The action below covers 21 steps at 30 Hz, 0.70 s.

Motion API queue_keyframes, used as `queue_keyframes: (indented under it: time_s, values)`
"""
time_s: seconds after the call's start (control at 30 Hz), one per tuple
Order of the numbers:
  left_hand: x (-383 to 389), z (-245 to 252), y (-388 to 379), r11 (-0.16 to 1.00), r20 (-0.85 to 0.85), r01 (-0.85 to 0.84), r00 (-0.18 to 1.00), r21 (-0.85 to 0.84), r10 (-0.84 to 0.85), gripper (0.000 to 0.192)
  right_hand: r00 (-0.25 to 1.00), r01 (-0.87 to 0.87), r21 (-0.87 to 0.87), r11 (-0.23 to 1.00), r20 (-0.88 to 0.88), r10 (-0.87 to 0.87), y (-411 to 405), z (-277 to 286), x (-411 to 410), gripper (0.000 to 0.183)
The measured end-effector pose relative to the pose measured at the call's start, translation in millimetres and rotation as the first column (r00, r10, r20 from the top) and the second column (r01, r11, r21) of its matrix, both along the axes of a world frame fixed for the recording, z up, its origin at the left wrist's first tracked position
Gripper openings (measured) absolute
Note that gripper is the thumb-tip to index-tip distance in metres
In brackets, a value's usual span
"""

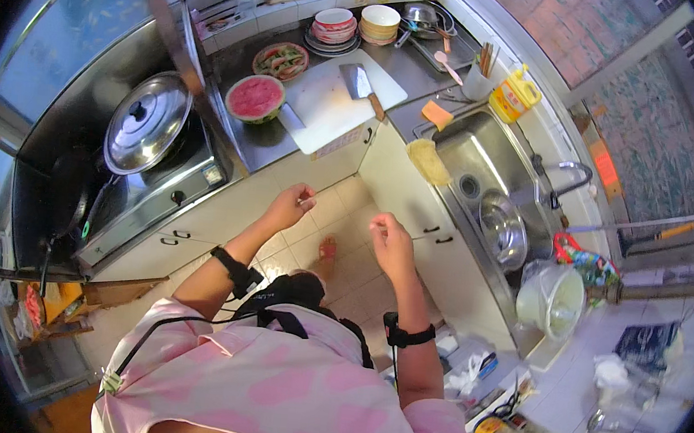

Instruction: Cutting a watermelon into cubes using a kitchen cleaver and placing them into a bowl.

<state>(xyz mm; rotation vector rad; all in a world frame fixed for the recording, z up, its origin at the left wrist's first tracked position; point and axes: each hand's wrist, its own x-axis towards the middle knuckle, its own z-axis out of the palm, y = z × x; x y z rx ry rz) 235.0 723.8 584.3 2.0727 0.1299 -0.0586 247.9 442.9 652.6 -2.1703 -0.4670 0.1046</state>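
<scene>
My left hand (290,207) hovers over the tiled floor, fingers loosely curled, with nothing seen in it. Level with it on the other side, my right hand (392,246) is also bent at the fingers and appears to hold nothing. Beyond them a white cutting board (326,105) lies on the steel counter. A cleaver (356,81) rests on the board, its wooden handle (376,106) at the right edge. Left of the board sits a cut watermelon half (255,96), red flesh up. Behind that, a bowl (280,60) holds pieces that look like melon rind.
A lidded steel wok (148,122) stands on the stove at left. Stacked bowls (379,24) are at the back. At right, the sink (482,145) holds a steel basin (502,231); a yellow cloth (429,162) drapes its edge. A white bucket (552,302) stands nearer me.
</scene>
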Motion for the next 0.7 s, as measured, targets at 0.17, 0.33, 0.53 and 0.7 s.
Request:
queue_keyframes:
  time_s: [0.17, 0.33, 0.53, 0.7]
  values:
    - [102.2, -53.1, 12.7, 0.962, 0.055, -0.093, 0.995, 0.255, 0.081, 0.045, 0.990, -0.113, -0.169, 0.979, 0.064, 0.125, -1.1, -31.9, 119.0, 0.026]
    - [181.1, -78.4, 17.2, 0.906, -0.100, -0.023, 0.992, 0.422, 0.072, 0.065, 0.961, -0.190, -0.308, 0.932, 0.135, 0.240, 6.4, -61.2, 234.3, 0.034]
    - [225.5, -101.4, 18.7, 0.788, -0.204, 0.039, 0.973, 0.615, 0.111, 0.078, 0.900, -0.377, -0.458, 0.805, 0.024, 0.435, 65.3, -118.7, 373.7, 0.044]
    - [241.1, -122.4, 15.4, 0.798, -0.356, 0.096, 0.922, 0.594, 0.154, 0.095, 0.861, -0.459, -0.584, 0.669, -0.106, 0.498, 113.9, -161.9, 469.2, 0.054]
